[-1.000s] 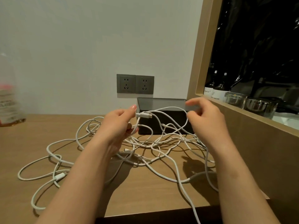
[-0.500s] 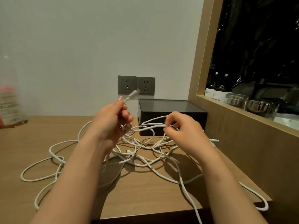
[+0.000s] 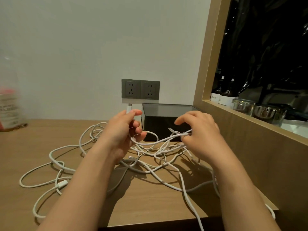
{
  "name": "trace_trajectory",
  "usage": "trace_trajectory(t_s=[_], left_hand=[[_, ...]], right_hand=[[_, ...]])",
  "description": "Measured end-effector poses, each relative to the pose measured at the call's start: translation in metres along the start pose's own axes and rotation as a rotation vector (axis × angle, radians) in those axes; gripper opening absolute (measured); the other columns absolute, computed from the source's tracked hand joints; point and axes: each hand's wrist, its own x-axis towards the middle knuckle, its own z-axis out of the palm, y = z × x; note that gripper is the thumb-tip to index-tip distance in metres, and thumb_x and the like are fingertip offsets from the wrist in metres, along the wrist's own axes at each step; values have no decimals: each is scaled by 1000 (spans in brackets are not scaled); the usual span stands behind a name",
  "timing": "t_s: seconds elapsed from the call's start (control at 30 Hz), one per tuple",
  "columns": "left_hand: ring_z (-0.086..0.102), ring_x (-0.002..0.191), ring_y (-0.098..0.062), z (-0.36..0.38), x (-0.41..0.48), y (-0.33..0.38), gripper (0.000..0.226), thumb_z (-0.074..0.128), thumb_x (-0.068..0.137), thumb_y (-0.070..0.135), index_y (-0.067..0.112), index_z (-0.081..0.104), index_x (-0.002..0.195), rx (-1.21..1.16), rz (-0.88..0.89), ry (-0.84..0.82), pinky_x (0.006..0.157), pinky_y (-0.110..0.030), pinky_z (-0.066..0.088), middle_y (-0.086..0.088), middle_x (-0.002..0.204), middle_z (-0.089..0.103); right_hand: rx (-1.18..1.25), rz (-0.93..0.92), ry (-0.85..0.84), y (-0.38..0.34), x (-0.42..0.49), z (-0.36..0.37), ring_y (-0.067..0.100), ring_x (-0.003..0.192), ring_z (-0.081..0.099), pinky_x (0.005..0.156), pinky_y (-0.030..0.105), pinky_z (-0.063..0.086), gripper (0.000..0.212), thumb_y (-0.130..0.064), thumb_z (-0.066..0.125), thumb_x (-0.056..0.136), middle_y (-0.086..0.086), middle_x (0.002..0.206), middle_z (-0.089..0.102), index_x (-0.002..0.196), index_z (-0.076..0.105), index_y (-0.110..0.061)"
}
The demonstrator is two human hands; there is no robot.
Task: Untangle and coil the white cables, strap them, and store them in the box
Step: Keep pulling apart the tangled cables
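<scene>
A tangle of white cables lies spread over the wooden desk, with loops trailing to the left and over the front edge. My left hand grips one cable near its end, and the white plug sticks up above my thumb. My right hand pinches a bundle of strands in front of the black box, its other fingers spread. The box stands open at the back of the desk, against the wall.
A double wall socket sits just above the box. A wooden partition with a ledge holding bottles and glass jars borders the desk on the right. A blurred plastic bottle stands at far left.
My left hand has turned the plug upright and moved right. My right hand has shifted right and lifted the pinched strands in front of the box, fingers spreading.
</scene>
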Motion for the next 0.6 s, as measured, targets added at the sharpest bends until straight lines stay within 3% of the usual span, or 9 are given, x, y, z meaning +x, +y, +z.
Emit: trace_trajectory(t_s=[0.03, 0.1, 0.17, 0.23, 0.27, 0.33, 0.43, 0.6], left_hand=[[42, 49, -7, 1, 0, 0, 21, 38, 100, 23, 15, 57, 102, 3, -5, -3, 42, -17, 43, 2, 56, 44], [36, 44, -5, 2, 0, -1, 21, 37, 100, 24, 16, 57, 104, -1, -12, -13, 37, -15, 33, 3, 55, 42], [32, 42, -4, 0, 1, -1, 21, 37, 101, 25, 18, 56, 104, 22, 3, -10, 34, -14, 27, 3, 56, 40], [31, 43, -4, -3, 2, 0, 21, 36, 101, 27, 20, 56, 103, 100, 42, 22, 34, -13, 26, 2, 60, 40], [31, 45, -5, -4, 3, 0, 21, 35, 101, 27, 21, 56, 103, 161, 70, 50, 34, -13, 26, 1, 62, 39], [32, 51, -8, -8, 5, 1, 23, 34, 101, 28, 22, 56, 103, 291, 143, 111, 38, -15, 28, -1, 66, 39], [34, 59, -10, -10, 6, 1, 23, 32, 101, 28, 22, 53, 107, 431, 248, 125, 48, -20, 29, 0, 72, 39], [37, 62, -9, -5, 0, -3, 5, 45, 96, 23, 19, 48, 97, 584, 256, -69, 53, -23, 31, 0, 77, 42]], right_hand=[[52, -75, -7, -6, -1, 0, 9, 123, 37, 104, 32, 33, 38, -10, 56, 89, -11, 125, 50, 119, 55, -33], [228, -165, -84, -15, -4, -1, 2, 99, 54, 85, 18, 47, 36, -7, 58, 87, -14, 102, 60, 113, 59, -32], [300, -185, -208, -18, -5, 0, 2, 76, 57, 64, 14, 48, 22, -15, 63, 86, -14, 82, 60, 100, 62, -31], [279, -163, -246, -13, -4, 2, 2, 62, 52, 55, 16, 43, 3, -29, 65, 84, -12, 68, 56, 88, 65, -29], [285, -138, -248, -9, -4, 2, 1, 57, 50, 55, 17, 42, 6, -34, 65, 83, -12, 62, 54, 82, 65, -28], [325, -82, -255, -2, -3, -1, 1, 54, 48, 55, 18, 42, 14, -39, 65, 82, -11, 58, 52, 78, 67, -26], [368, -85, -272, 3, -5, -7, 2, 63, 52, 56, 15, 40, 13, -39, 61, 85, -10, 67, 56, 80, 67, -28], [382, -125, -106, 1, -2, -1, 2, 75, 57, 61, 13, 45, 4, -34, 55, 90, -17, 79, 58, 88, 59, -35]])
